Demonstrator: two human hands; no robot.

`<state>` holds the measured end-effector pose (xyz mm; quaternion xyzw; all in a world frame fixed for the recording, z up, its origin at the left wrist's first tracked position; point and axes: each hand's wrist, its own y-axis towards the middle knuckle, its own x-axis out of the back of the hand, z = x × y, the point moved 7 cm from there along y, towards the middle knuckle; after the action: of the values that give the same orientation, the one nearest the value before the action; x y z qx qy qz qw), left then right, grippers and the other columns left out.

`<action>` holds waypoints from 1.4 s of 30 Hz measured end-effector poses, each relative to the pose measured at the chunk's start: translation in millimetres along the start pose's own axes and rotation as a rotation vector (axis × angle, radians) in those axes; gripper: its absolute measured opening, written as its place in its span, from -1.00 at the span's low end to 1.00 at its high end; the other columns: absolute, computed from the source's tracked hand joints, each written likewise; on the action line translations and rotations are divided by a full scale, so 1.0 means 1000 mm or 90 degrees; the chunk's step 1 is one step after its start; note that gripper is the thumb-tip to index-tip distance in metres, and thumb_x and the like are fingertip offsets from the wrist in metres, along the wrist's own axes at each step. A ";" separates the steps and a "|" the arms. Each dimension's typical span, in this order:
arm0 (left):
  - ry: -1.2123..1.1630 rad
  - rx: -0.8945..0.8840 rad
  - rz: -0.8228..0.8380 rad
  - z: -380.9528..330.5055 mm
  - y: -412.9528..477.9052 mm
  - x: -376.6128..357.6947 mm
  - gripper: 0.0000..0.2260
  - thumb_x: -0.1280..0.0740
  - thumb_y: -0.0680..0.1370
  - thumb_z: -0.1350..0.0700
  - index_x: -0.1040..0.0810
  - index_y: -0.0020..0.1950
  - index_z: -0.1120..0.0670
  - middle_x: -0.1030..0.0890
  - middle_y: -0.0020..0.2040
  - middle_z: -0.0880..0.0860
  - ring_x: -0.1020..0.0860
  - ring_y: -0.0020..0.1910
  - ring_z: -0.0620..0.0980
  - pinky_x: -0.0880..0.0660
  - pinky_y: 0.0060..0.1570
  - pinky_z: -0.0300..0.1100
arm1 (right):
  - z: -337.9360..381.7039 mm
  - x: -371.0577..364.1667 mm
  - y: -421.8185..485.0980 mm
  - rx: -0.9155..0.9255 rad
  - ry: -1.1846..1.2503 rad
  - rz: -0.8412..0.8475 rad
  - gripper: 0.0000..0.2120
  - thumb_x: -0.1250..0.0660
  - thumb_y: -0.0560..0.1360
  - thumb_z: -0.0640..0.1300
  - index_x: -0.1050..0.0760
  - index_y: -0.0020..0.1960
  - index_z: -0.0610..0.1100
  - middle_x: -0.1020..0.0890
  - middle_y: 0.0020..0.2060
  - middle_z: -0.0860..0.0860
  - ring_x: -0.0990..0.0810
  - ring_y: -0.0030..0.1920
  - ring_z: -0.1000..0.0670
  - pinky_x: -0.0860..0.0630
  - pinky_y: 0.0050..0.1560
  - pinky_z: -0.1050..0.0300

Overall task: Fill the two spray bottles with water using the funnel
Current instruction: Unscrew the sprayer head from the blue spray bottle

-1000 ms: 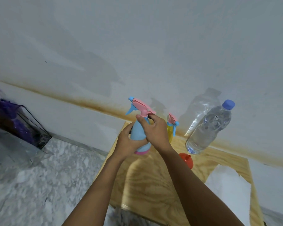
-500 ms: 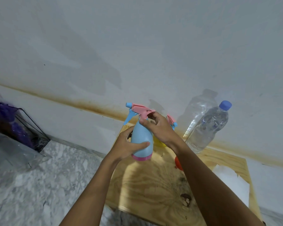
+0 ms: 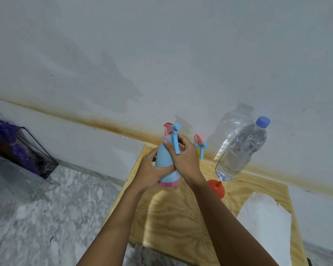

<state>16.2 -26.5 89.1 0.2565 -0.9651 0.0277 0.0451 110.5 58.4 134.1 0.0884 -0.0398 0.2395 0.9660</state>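
My left hand (image 3: pixel 152 169) grips the body of a blue spray bottle (image 3: pixel 164 164) with a pink base, held above the wooden board (image 3: pixel 181 217). My right hand (image 3: pixel 185 156) is curled round its neck, and the pink-and-blue spray head (image 3: pixel 170 131) has its trigger pointing toward me. A yellow spray bottle (image 3: pixel 199 148) stands behind my right hand, mostly hidden. To the right a clear water bottle (image 3: pixel 242 150) with a blue cap stands by the wall. An orange funnel (image 3: pixel 216 188) lies on the board next to my right wrist.
A white sheet of paper (image 3: pixel 265 227) lies on the board's right side. A black wire basket with purple things (image 3: pixel 17 148) and clear plastic sits at the left on the marble floor (image 3: pixel 46 217). The stained wall (image 3: pixel 161 64) rises just behind the board.
The spray head has turned: its nozzle pointed left before and its trigger now faces me. My right hand has twisted round the neck, while my left hand keeps its hold on the body.
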 end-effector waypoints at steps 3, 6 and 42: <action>-0.006 0.005 -0.012 0.002 -0.001 0.000 -0.52 -0.61 0.33 0.03 -0.58 0.21 -0.10 -0.64 -0.02 -0.13 -0.61 -0.03 -0.15 -0.56 -0.22 -0.27 | -0.005 -0.001 -0.004 -0.028 0.067 -0.004 -0.67 -0.44 0.47 0.12 -0.53 0.18 0.05 -0.67 0.03 0.07 -0.65 0.10 0.03 -0.59 0.14 -0.09; -0.003 0.006 -0.019 0.001 -0.001 -0.002 -0.49 -0.61 0.29 0.00 -0.58 0.20 -0.10 -0.64 -0.03 -0.11 -0.61 -0.05 -0.14 -0.57 -0.22 -0.26 | -0.007 -0.004 -0.007 -0.041 0.103 -0.010 -0.72 -0.44 0.46 0.11 -0.57 0.14 0.09 -0.68 0.04 0.06 -0.64 0.14 0.05 -0.57 0.20 -0.07; 0.034 -0.038 -0.080 0.017 -0.010 -0.017 -0.43 -0.64 0.29 0.06 -0.54 0.24 -0.07 -0.62 0.05 -0.13 -0.58 0.02 -0.22 -0.54 -0.19 -0.30 | 0.012 0.022 -0.015 0.046 -0.133 -0.087 -0.79 -0.42 0.51 0.02 -0.60 0.07 -0.06 -0.64 -0.11 0.15 -0.57 -0.04 0.19 -0.43 -0.02 0.39</action>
<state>34.7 -27.6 70.7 0.3145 -0.9459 0.0031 0.0800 136.1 53.3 146.2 0.1501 -0.1251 0.1638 0.9669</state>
